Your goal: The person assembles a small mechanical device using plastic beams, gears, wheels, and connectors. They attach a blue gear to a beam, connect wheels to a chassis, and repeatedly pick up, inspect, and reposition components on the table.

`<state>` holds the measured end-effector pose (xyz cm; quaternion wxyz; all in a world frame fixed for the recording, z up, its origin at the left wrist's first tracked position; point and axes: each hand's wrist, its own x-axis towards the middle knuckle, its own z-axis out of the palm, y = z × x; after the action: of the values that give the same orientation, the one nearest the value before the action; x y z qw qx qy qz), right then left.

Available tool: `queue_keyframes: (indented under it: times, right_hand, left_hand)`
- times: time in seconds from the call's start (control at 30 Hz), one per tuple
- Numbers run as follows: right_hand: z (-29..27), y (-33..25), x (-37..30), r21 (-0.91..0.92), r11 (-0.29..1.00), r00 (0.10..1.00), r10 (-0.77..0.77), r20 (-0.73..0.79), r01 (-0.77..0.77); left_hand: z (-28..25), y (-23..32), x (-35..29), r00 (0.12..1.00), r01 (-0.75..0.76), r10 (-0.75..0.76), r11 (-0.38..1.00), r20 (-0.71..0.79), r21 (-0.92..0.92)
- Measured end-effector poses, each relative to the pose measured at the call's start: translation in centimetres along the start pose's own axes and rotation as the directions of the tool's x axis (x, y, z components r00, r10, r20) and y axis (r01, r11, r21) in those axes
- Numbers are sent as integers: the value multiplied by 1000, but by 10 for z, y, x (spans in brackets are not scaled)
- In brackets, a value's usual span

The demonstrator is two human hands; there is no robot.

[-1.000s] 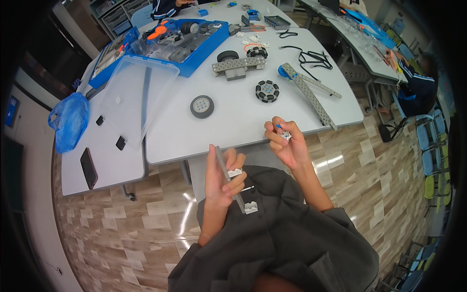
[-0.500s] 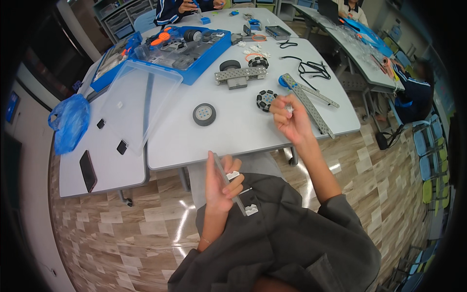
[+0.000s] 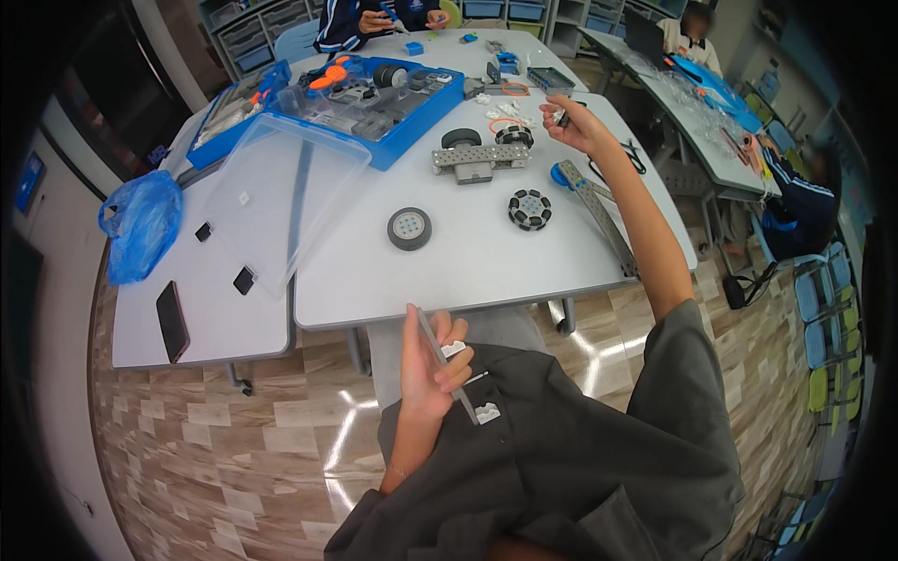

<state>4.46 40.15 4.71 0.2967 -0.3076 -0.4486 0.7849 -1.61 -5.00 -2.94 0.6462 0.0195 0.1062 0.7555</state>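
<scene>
Over my lap, my left hand (image 3: pixel 430 374) grips a long, thin grey bar (image 3: pixel 463 404) that stands tilted. White toothed pieces (image 3: pixel 487 412) sit along its side. My right hand (image 3: pixel 582 129) is stretched over the far right of the table, its fingers closed round a small white piece (image 3: pixel 557 117) partly hidden by them. Below that hand lie an omni wheel (image 3: pixel 530 210) and a perforated grey beam (image 3: pixel 603 224) with a blue end. A plain grey wheel (image 3: pixel 410 228) lies farther left. Behind it stands a perforated beam assembly with wheels (image 3: pixel 480 159).
An open blue parts case (image 3: pixel 398 140) and its clear lid (image 3: pixel 281 201) take up the table's left. A phone (image 3: pixel 172 323) and a blue plastic bag (image 3: pixel 140 224) lie beyond. A co-worker's hands (image 3: pixel 379 21) hold something blue at the far end. Black cables (image 3: pixel 636 157) lie right.
My right hand has moved up and away, from beside the omni wheel to the far right of the table. The left hand still holds the grey bar; the whole view has shifted slightly.
</scene>
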Motion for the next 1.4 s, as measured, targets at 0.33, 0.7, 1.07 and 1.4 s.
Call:
queue_keyframes:
  times: [0.33,0.7,1.07,1.4]
  right_hand:
    - [-30,7,29,-477,879,1000,11,-19,-19]
    - [-34,30,21,-872,-86,816,-318,483,483]
    - [-35,24,9,-864,10,830,-287,479,503]
    - [-58,23,10,-903,10,849,-347,399,429]
  left_hand:
    - [-4,0,0,1000,-19,20,1000,13,-25]
    - [-4,-2,1,1000,-16,16,1000,-3,-6]
    - [-4,-2,2,1000,-16,16,1000,-10,0]
    - [-4,-6,4,1000,6,-6,1000,-6,20]
